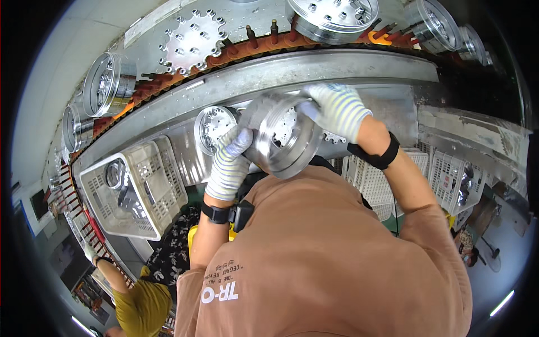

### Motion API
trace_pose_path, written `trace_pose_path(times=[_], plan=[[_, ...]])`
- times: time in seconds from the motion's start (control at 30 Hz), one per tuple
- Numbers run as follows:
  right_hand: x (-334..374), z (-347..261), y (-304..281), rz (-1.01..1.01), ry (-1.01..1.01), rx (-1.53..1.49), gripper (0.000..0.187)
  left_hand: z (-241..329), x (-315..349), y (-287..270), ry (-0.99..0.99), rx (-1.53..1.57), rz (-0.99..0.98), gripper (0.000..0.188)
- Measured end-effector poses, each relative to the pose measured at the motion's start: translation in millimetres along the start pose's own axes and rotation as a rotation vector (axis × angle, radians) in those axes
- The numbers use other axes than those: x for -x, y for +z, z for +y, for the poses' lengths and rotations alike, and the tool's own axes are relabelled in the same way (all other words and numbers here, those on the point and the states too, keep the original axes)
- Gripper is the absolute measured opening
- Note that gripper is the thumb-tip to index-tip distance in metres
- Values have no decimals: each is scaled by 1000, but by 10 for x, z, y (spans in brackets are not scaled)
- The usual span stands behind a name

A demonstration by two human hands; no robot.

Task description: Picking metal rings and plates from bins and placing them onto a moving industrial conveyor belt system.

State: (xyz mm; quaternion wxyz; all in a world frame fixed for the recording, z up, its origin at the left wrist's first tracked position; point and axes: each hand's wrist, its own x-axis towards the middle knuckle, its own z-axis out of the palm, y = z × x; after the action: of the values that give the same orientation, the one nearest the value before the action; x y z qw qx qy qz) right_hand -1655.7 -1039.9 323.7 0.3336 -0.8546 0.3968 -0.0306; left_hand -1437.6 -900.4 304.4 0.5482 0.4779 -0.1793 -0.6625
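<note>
A shiny metal wheel ring [261,126] is tilted between my two gloved hands over the metal bench. My left hand [229,163] is closed on its near left side, thumb on the rim. At the upper right edge my right hand [339,109] grips the ring, its fingertips slightly smeared by motion. Through the ring's opening shows a perforated metal disc. On the bench just left of the ring stands a round metal wheel part [215,129] with a holed face. A toothed edge of another disc [334,136] peeks out below my right hand.
Beyond the bench curves an orange conveyor [238,54] with upright spindles, carrying wheels [109,84] and a toothed disc [193,40]. A white plastic crate [157,188] with metal parts stands at left, more crates [373,180] at right. Another person [140,300] works at lower left.
</note>
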Motion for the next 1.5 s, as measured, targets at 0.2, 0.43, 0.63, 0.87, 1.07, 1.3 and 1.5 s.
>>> trace_pose_path(times=[0.2, 0.43, 0.63, 0.87, 1.07, 1.3, 1.5], plan=[[819, 1838, 1311, -142, 377, 177, 42, -20, 294, -368, 30, 279, 259, 47], [601, 852, 555, 8, 414, 277, 15, -364, 901, -1047, 212, 344, 553, 35], [-789, -1318, -167, 422, -501, 35, 18, -161, 1980, -1420, 330, 317, 1127, 32], [-3469, -2102, 350, 122, -257, 299, 35, -1409, 3944, -2117, 449, 504, 1080, 48], [-2855, -2402, 494, 149, -488, -100, 56, -1246, 3919, -1257, -244, 96, 1720, 47], [-2902, -1496, -801, 15, -194, 521, 47, -1093, 3693, -2181, 90, -1200, 1791, 22], [-3539, -1255, -601, -125, -152, 625, 43, 421, 234, -1733, 484, -982, 430, 37]])
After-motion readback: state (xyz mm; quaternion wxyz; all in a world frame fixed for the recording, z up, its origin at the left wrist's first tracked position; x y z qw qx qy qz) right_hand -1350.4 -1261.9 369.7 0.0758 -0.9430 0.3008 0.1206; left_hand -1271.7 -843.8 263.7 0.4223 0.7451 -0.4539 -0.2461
